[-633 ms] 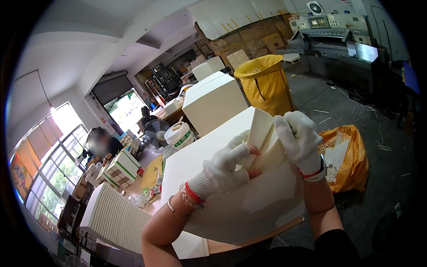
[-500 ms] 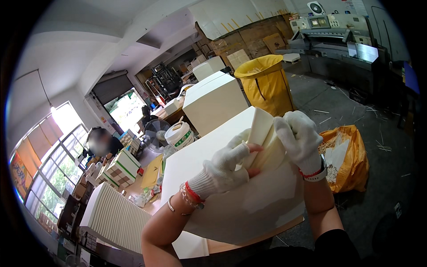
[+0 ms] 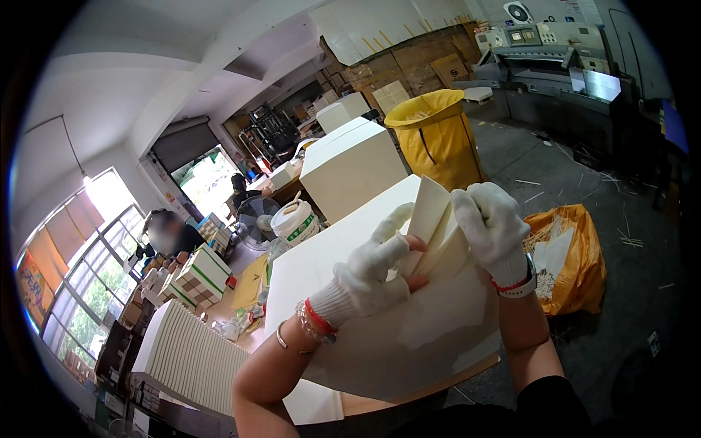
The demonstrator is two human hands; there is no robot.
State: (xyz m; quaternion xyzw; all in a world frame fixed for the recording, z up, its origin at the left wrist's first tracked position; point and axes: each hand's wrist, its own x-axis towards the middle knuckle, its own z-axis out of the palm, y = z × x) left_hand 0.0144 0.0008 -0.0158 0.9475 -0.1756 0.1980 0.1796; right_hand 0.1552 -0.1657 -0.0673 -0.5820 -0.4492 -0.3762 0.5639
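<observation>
A tall stack of large white paper sheets [image 3: 336, 237] lies in front of me, its near corner bent up into a fanned bundle of sheets [image 3: 443, 237]. My right hand [image 3: 491, 226], in a white knit glove, is closed on the right edge of that bundle. On its left side is my left hand [image 3: 369, 274], gloved in white with bare fingertips poking out. Its fingers are spread, with two bare tips touching the sheets and a gap between them. The inner side of the right fingers is hidden.
A yellow waste bag [image 3: 438, 142] stands beyond the stack; an orange bag of paper strips [image 3: 577, 255] is at right. Left are a ridged paper stack [image 3: 186, 358], a white bucket [image 3: 293, 220] and a fan [image 3: 257, 223]. A person [image 3: 175, 237] sits farther off. A cutting machine [image 3: 548, 73] stands behind.
The lifted sheets have spread apart a little more between my hands, and the left flap leans slightly farther right. Both hands have barely moved.
</observation>
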